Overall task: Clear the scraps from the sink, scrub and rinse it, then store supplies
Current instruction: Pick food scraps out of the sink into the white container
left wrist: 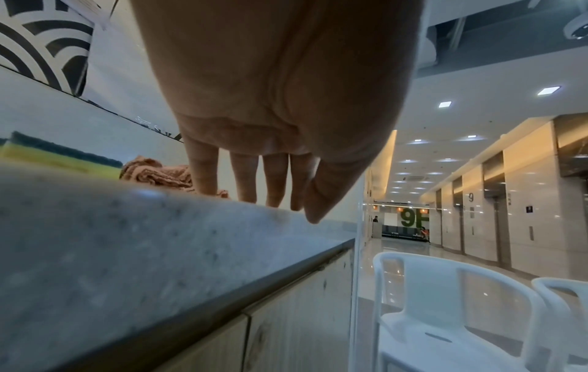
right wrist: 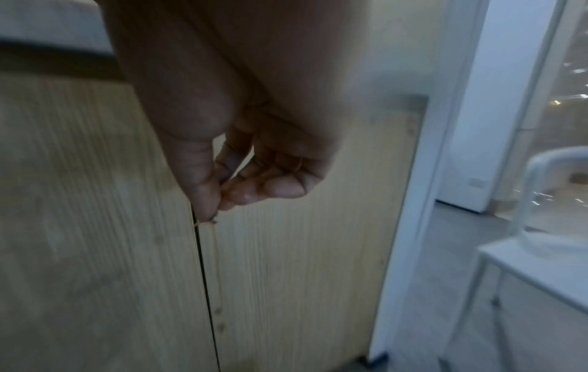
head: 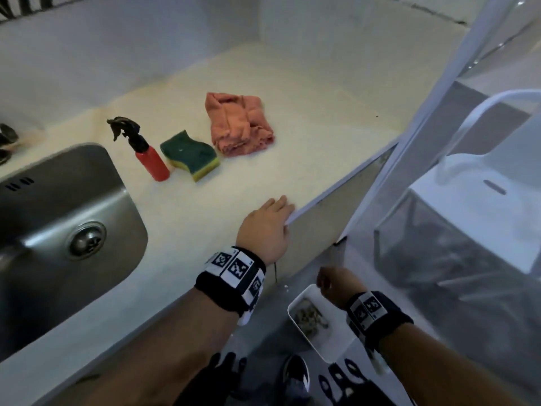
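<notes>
Left hand lay flat on the pale countertop at its front edge, fingers straight and close together with their tips on the stone, holding nothing. In the left wrist view the thumb hung down past the counter's rim. Right hand was lower, in front of the wooden cabinet doors beneath the counter, its fingers curled inward and the thumb pressed against the fingertips near the dark gap between the two doors; whether anything was pinched there could not be told from the blurred right wrist view. Just below that hand a white rectangular tray held a small heap of brownish scraps, and what supported the tray was not visible.

On the countertop, well beyond the left hand, a red spray bottle with a black trigger stood upright just right of the steel sink. Beside the bottle lay a green-and-yellow sponge, green side up, and next to that a crumpled pink cloth. The sink basin looked bare around its round drain.

To the right, beyond a glass partition, stood a white plastic chair.
</notes>
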Demonstrator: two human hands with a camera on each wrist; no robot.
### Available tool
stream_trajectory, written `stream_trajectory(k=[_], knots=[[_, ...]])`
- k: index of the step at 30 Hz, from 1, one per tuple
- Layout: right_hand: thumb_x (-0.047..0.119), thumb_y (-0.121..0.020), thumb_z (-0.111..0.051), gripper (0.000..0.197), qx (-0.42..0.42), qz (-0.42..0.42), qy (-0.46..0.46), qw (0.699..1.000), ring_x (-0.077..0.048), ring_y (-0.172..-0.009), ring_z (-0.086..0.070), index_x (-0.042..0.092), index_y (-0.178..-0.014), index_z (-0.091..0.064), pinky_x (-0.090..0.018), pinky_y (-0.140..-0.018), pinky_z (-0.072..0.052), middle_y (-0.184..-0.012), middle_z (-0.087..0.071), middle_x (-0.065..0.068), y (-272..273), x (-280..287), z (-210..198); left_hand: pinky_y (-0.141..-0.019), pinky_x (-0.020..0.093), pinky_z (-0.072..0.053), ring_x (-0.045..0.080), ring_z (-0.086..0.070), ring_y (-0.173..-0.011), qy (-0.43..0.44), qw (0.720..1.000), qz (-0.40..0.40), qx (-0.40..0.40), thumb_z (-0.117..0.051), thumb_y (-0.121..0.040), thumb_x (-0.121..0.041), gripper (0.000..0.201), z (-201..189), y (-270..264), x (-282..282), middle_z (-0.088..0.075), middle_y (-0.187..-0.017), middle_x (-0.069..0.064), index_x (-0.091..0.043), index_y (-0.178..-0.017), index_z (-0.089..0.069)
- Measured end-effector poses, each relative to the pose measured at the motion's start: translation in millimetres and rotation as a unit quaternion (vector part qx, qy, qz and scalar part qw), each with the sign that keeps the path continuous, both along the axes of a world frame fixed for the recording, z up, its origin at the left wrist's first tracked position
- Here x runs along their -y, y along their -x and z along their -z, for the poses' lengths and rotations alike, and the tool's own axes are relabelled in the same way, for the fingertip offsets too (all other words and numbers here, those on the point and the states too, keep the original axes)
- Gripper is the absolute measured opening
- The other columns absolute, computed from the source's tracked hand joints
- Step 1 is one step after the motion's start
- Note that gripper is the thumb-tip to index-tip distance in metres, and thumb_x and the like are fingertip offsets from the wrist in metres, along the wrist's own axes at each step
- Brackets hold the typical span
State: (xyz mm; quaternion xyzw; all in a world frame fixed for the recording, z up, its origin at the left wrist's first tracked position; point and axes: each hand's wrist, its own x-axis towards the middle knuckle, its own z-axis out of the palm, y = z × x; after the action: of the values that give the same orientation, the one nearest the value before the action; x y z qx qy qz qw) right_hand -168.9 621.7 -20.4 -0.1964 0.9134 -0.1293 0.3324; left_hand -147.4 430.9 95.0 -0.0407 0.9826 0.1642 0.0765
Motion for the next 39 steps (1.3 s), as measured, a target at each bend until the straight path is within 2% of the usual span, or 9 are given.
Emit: stream_trajectory(k=[3, 5, 10, 14, 18, 23, 29, 34, 39], knots=[[0.013, -0.093, -0.047, 0.029, 0.034, -0.014, -0.044, 0.998, -0.020, -0.115, -0.057, 0.017, -0.119, -0.058, -0.025, -0.094, -0.042, -0.125, -0.061, -0.003, -8, -13, 19, -0.115, 0.036, -0.027, 0.018, -0.022, -0.144, 0.003, 1.000, 0.004, -0.007, -0.041, -0.096, -0.017, 0.051, 1, 0, -1, -0.022, -0.157, -0.003, -0.022, -0.147, -0.031], [0.012, -0.094, -0.043, 0.035, 0.049, -0.018, -0.052, 0.997, -0.021, -0.119, -0.055, 0.018, -0.126, -0.055, -0.027, -0.100, -0.042, -0.129, -0.059, -0.003, -12, -21, 26, -0.115, 0.035, -0.027, 0.018, -0.023, -0.144, -0.006, 1.000, 0.000, -0.012, -0.041, -0.096, -0.015, 0.051, 1, 0, 0, -0.023, -0.157, -0.004, -0.022, -0.146, -0.033], [0.016, -0.092, -0.047, 0.030, 0.057, 0.026, -0.050, 0.997, -0.024, -0.115, -0.057, 0.018, -0.118, -0.062, -0.028, -0.097, -0.044, -0.125, -0.062, -0.004, -16, -28, 41, -0.117, 0.035, -0.023, 0.017, -0.019, -0.145, -0.025, 1.000, -0.007, -0.001, -0.039, -0.097, -0.014, 0.053, 6, 1, 3, -0.020, -0.158, -0.006, -0.025, -0.148, -0.030], [0.004, -0.082, -0.053, 0.023, 0.029, 0.057, -0.023, 0.998, -0.029, -0.105, -0.060, 0.025, -0.081, -0.062, -0.031, -0.088, -0.047, -0.109, -0.066, -0.010, -13, -25, 50, -0.117, 0.035, -0.021, 0.016, -0.018, -0.146, -0.028, 1.000, -0.009, -0.002, -0.039, -0.097, -0.014, 0.053, 8, 1, 4, -0.019, -0.158, -0.008, -0.026, -0.148, -0.029], [0.004, -0.086, -0.050, 0.025, 0.033, 0.059, -0.027, 0.997, -0.028, -0.105, -0.060, 0.014, -0.102, -0.066, -0.029, -0.088, -0.045, -0.111, -0.066, -0.009, -16, -25, 54, -0.116, 0.036, -0.023, 0.017, -0.018, -0.146, -0.031, 0.999, -0.005, 0.003, -0.039, -0.097, -0.014, 0.052, 8, 1, 4, -0.019, -0.158, -0.007, -0.024, -0.148, -0.030], [0.006, -0.086, -0.051, 0.026, 0.043, 0.043, -0.005, 0.998, -0.023, -0.106, -0.060, 0.017, -0.104, -0.067, -0.026, -0.089, -0.045, -0.114, -0.065, -0.005, -18, -20, 47, -0.115, 0.035, -0.022, 0.017, -0.019, -0.145, -0.021, 1.000, -0.009, -0.007, -0.040, -0.096, -0.014, 0.054, 10, -2, 1, -0.019, -0.158, -0.007, -0.024, -0.148, -0.029], [0.013, -0.086, -0.055, 0.022, 0.028, -0.026, 0.034, 0.999, -0.016, -0.099, -0.061, 0.020, -0.102, -0.067, -0.020, -0.080, -0.042, -0.108, -0.066, 0.002, -14, 10, 3, -0.117, 0.039, -0.022, 0.015, -0.021, -0.145, -0.027, 1.000, -0.013, -0.006, -0.042, -0.095, -0.015, 0.053, 8, -8, 4, -0.022, -0.157, -0.007, -0.026, -0.146, -0.033], [0.019, -0.086, -0.055, 0.018, 0.000, -0.106, 0.098, 0.990, -0.013, -0.083, -0.060, 0.022, -0.100, -0.066, -0.026, -0.079, -0.048, -0.099, -0.065, 0.005, -7, 59, -65, -0.099, 0.031, -0.040, 0.015, -0.049, -0.125, -0.055, 0.996, -0.068, -0.021, -0.046, -0.094, -0.022, 0.040, -13, -37, 25, -0.045, -0.143, -0.008, -0.028, -0.133, -0.051], [0.023, -0.087, -0.059, 0.008, -0.045, -0.158, 0.162, 0.973, -0.006, -0.074, -0.055, 0.029, -0.090, -0.063, -0.023, -0.073, -0.047, -0.090, -0.063, 0.009, 5, 113, -132, -0.095, 0.030, -0.043, 0.013, -0.053, -0.118, -0.058, 0.988, -0.135, -0.044, -0.047, -0.094, -0.027, 0.033, -37, -86, 70, -0.050, -0.135, -0.011, -0.030, -0.126, -0.055]])
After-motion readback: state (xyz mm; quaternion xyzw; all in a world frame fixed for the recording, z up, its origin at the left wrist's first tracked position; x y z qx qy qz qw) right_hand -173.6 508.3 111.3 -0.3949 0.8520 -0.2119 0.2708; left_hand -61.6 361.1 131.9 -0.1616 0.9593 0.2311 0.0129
